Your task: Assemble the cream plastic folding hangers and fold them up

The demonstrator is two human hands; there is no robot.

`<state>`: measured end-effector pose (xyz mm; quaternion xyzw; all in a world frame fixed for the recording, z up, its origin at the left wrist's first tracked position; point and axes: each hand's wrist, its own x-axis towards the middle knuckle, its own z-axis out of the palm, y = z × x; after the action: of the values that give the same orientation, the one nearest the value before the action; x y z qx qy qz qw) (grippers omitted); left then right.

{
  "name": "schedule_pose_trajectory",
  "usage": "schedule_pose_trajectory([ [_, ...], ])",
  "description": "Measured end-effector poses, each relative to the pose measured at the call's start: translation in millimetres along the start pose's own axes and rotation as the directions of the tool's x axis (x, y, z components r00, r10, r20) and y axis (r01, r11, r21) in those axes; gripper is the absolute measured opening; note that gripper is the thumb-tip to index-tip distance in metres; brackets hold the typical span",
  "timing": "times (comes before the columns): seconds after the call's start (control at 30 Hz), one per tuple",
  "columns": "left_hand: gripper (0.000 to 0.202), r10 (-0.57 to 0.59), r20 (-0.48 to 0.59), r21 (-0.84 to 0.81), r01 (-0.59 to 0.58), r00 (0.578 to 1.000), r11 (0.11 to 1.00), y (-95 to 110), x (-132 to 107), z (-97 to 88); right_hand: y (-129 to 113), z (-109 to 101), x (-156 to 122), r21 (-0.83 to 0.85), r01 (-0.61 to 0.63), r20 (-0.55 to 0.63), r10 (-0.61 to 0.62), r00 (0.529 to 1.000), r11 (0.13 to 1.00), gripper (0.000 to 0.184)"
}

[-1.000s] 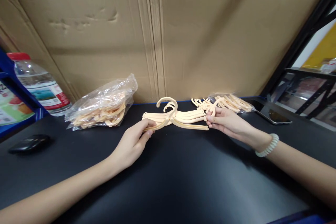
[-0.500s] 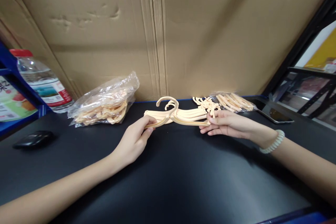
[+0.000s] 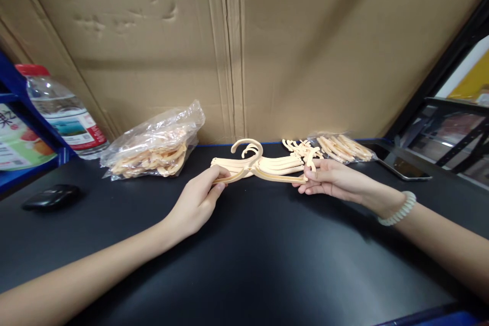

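A pale peach plastic hanger (image 3: 269,178) spans my grip, hook toward twelve o'clock. At nine o'clock, my left hand (image 3: 195,202) is clamped on one arm, seemingly to steady it. At three, my right hand (image 3: 336,180) pinches a small curved peach plastic piece (image 3: 310,157), likely to keep it close to the other tip. Matching stacked hangers (image 3: 280,164) lie just beyond, at twelve; a clear plastic bag of peach pieces (image 3: 153,150), at ten.

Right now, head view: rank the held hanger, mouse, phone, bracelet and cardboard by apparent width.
1. Cardboard, by far
2. Held hanger
3. Mouse and phone: too alike to rank
4. Bracelet
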<state>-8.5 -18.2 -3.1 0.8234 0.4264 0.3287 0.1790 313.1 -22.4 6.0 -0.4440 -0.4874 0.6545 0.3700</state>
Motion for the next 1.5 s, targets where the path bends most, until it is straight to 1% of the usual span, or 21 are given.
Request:
schedule_pose_trajectory([
  [0.17,0.018,-0.011,0.009,0.006,0.011,1.0,1.0,1.8,0.1,-0.9,2.3,4.7,-1.0,-0.008,0.061,-0.047,-0.061,0.997,0.998,0.03],
  [0.33,0.018,-0.002,-0.001,0.007,0.002,1.0,1.0,2.3,-0.2,-1.3,1.1,10.0,-3.7,-0.053,0.106,-0.068,-0.11,0.992,0.993,0.033],
  [0.5,0.019,0.026,-0.01,0.034,-0.026,1.0,0.999,1.8,-0.6,-1.6,1.8,14.3,-2.1,-0.07,0.12,-0.133,-0.128,0.983,0.99,0.026],
  [0.63,0.02,0.006,0.015,0.024,-0.007,1.0,1.0,0.5,-1.6,-1.6,3.2,17.2,0.6,-0.019,0.146,-0.155,-0.147,0.977,0.989,0.024],
  [0.7,0.02,-0.011,0.011,0.013,0.011,1.0,1.0,-0.3,-1.8,-1.6,2.3,17.3,0.8,-0.017,0.186,-0.154,-0.187,0.97,0.982,0.021],
  [0.8,0.018,-0.033,-0.026,0.017,0.033,0.999,0.999,-0.5,-1.4,-2.0,-2.6,11.9,-0.1,-0.042,0.29,-0.153,-0.293,0.944,0.956,0.021],
  [0.9,0.019,-0.053,-0.063,0.059,0.057,0.997,0.997,1.6,-0.9,-3.4,-11.2,-1.6,-1.3,-0.059,0.382,-0.184,-0.386,0.904,0.922,0.021],
  [0.97,0.02,-0.056,-0.049,0.078,0.06,0.997,0.995,4.3,-1.0,-5.1,-17.8,-13.2,-2.7,-0.083,0.419,-0.231,-0.426,0.875,0.904,0.019],
  [1.03,0.02,-0.043,-0.018,0.089,0.044,0.999,0.995,7.5,-1.3,-7.8,-24.3,-24.7,-5.0,-0.147,0.415,-0.242,-0.44,0.865,0.898,0.019],
  [1.1,0.018,-0.012,-0.004,0.118,0.013,1.0,0.993,10.8,-1.7,-11.6,-30.1,-35.1,-8.2,-0.27,0.38,-0.197,-0.437,0.877,0.885,0.021],
  [1.17,0.017,0.017,0.023,0.181,-0.021,1.0,0.983,14.2,-2.1,-16.1,-34.9,-43.9,-11.9,-0.441,0.332,-0.113,-0.418,0.901,0.834,0.021],
  [1.2,0.016,0.033,0.056,0.216,-0.044,0.998,0.975,16.0,-2.3,-18.5,-36.7,-47.7,-13.7,-0.521,0.309,-0.071,-0.401,0.913,0.796,0.021],
  [1.27,0.014,0.062,0.16,0.261,-0.103,0.985,0.96,20.3,-3.1,-23.0,-39.3,-53.9,-16.9,-0.644,0.276,0.019,-0.347,0.938,0.713,0.022],
  [1.37,0.014,0.115,0.287,0.267,-0.195,0.951,0.944,27.8,-4.9,-28.4,-39.9,-59.2,-19.4,-0.743,0.243,0.15,-0.199,0.969,0.623,0.022],
  [1.43,0.014,0.138,0.335,0.279,-0.238,0.932,0.93,32.5,-6.2,-30.9,-38.3,-60.7,-19.0,-0.777,0.227,0.215,-0.092,0.972,0.587,0.021],
  [1.5,0.015,0.175,0.387,0.296,-0.301,0.906,0.906,36.0,-7.2,-32.7,-35.9,-62.0,-17.1,-0.805,0.235,0.258,-0.035,0.965,0.545,0.02],
])
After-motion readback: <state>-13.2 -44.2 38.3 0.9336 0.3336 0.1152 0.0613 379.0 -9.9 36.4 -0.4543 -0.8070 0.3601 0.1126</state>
